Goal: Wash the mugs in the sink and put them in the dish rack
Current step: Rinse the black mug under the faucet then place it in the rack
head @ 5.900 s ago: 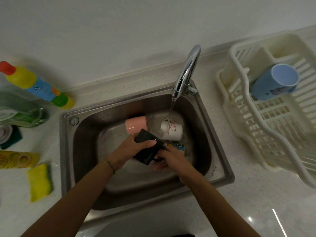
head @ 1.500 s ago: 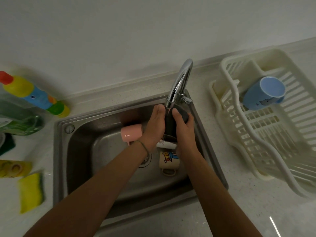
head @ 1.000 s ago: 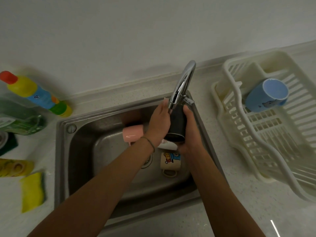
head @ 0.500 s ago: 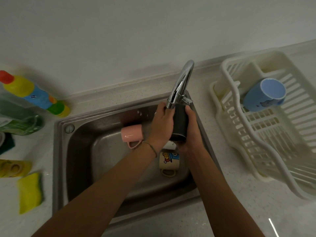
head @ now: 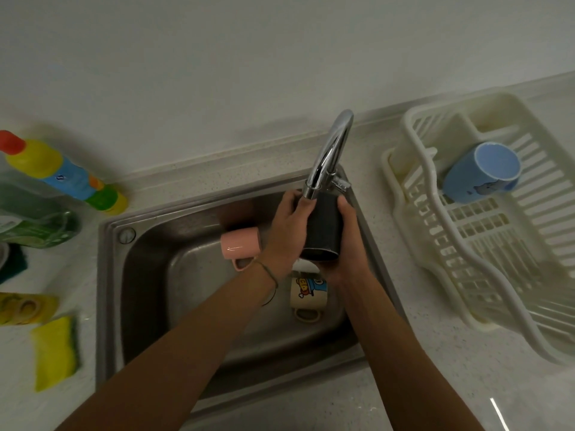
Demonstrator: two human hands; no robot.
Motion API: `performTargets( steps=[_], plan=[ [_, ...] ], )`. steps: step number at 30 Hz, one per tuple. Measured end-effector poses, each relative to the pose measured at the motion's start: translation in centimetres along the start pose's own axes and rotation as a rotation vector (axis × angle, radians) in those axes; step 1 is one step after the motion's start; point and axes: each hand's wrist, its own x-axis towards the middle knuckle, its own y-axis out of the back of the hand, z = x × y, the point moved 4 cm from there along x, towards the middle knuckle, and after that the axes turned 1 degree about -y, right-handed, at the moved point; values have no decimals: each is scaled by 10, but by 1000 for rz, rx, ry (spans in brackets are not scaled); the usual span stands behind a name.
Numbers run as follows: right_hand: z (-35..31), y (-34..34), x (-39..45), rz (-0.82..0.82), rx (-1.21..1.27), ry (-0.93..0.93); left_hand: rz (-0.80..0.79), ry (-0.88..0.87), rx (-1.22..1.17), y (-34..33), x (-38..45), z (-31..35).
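Observation:
A black mug [head: 323, 231] is held right under the spout of the chrome faucet [head: 329, 154], over the steel sink [head: 112, 275]. My left hand [head: 287, 231] grips its left side and my right hand [head: 350, 241] grips its right side. Down in the basin a pink mug [head: 239, 244] lies on its side, and a cream cartoon mug [head: 308, 295] lies beneath my wrists. A white mug [head: 306, 265] is mostly hidden behind the black one. In the white dish rack [head: 466, 244] at the right lies a blue mug [head: 480, 172].
On the counter to the left are a yellow and blue bottle [head: 62, 172], a green detergent bottle [head: 34, 222], a yellow packet [head: 25, 307] and a yellow sponge [head: 54, 353]. The wall rises behind the sink.
Both hands lifted the black mug from low in the basin up to the faucet spout. In the last half second it has barely shifted.

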Motion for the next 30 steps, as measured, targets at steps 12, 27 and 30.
performTargets(
  steps=[12, 27, 30],
  plan=[
    [-5, -3, -8, 139, -159, 45, 55, -115, 296, 6, 15, 7],
    [11, -12, -16, -198, 206, -159, 182, -185, 345, 20, 25, 23],
    [8, -13, -13, -175, 225, -142, 130, -197, 385, 10, 20, 22]
  ],
)
